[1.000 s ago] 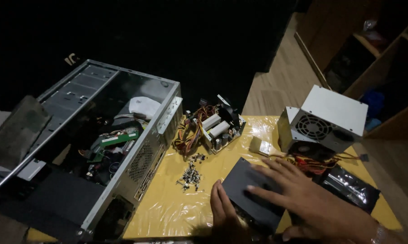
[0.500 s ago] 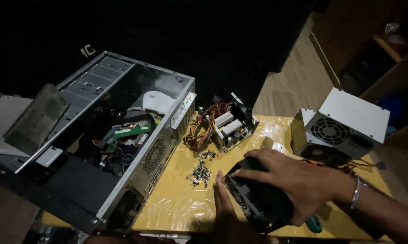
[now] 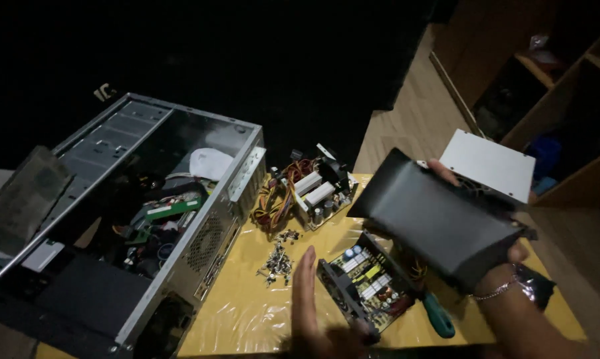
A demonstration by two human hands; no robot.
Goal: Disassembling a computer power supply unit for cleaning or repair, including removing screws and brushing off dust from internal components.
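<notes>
An open computer case (image 3: 147, 219) lies on its side at the left, its lower corner overhanging the near edge of the yellow table (image 3: 246, 312); cables and a green board fill its inside. Just to its right sits a small heap of screws (image 3: 278, 259), with a bare strip of yellow between it and the case wall. Behind the screws rests a stripped circuit board with coloured wires (image 3: 310, 196), near the far edge.

The left hand (image 3: 310, 299) stands on its side, fingers straight and open, gripping nothing, its heel close to the near edge and just left of the opened power supply base (image 3: 366, 286), whose board faces up. A green-handled screwdriver (image 3: 438, 316) lies beside that base, to its right.

The right hand (image 3: 506, 266) is closed around 1 dark metal cover (image 3: 439, 223) (lifted clear above the table, tilted), thumb at its lower right edge and fingertips over the top. Behind it stands a white power supply box (image 3: 489, 165) at the table's right end. Wooden floor and shelves lie beyond.
</notes>
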